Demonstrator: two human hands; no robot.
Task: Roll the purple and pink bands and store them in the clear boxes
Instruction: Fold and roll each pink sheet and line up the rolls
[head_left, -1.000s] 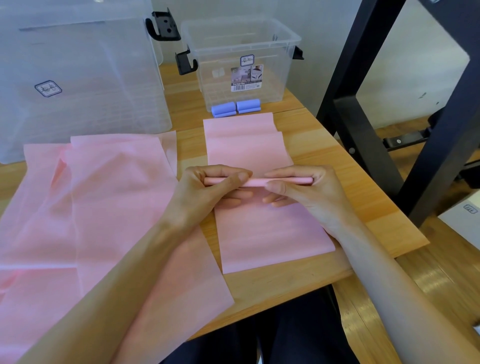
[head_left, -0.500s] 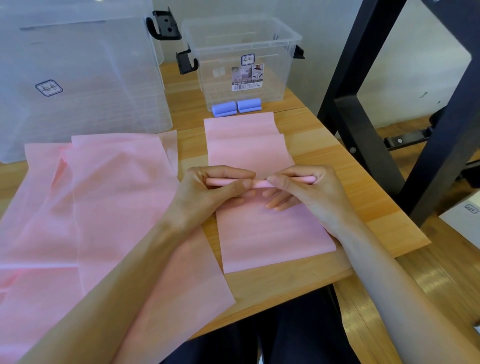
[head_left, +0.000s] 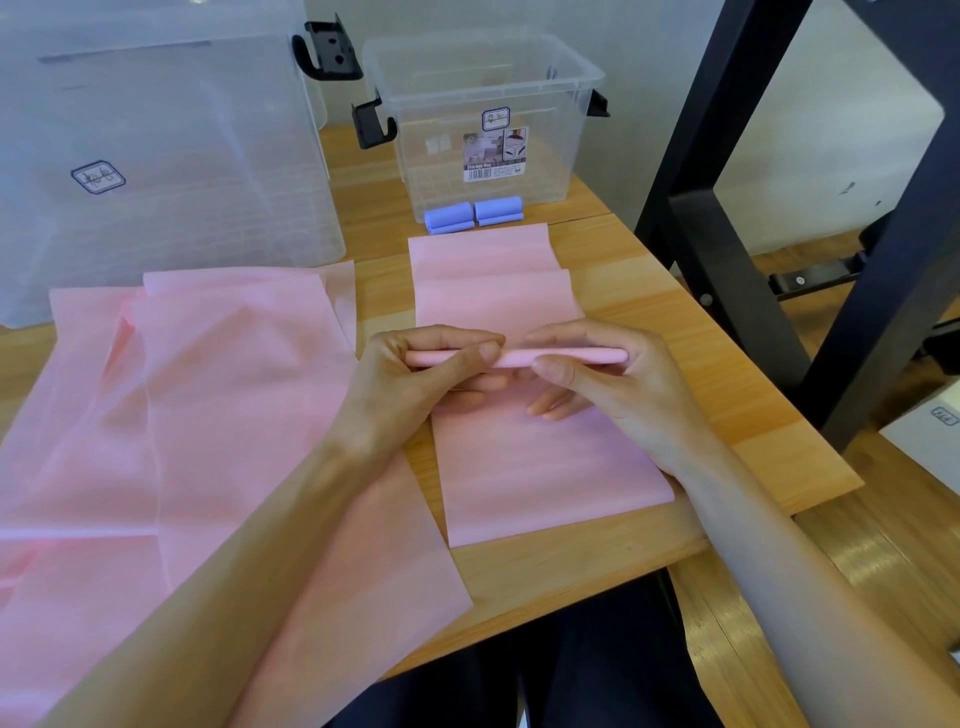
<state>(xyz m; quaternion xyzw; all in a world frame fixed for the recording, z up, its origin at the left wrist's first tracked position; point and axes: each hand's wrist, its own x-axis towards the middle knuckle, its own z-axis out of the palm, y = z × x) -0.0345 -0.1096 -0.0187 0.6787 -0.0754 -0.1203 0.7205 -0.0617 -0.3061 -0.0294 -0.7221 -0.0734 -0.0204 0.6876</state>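
Note:
A long pink band (head_left: 540, 467) lies flat on the wooden table (head_left: 753, 415), its middle wound into a thin pink roll (head_left: 514, 357). My left hand (head_left: 415, 379) pinches the roll's left half between thumb and fingers. The right half is pinched by my right hand (head_left: 608, 384). Two rolled purple bands (head_left: 472, 214) lie side by side in front of the small clear box (head_left: 488, 124). A large clear box (head_left: 156, 156) stands at the back left.
Several loose pink bands (head_left: 182, 415) are spread over the table's left half, some hanging over the front edge. A black metal frame (head_left: 779, 208) rises just past the table's right edge. Black latches stick out from both boxes.
The roll has turned slightly in my fingers. My thumbs have shifted along it, and the hands stay in nearly the same place.

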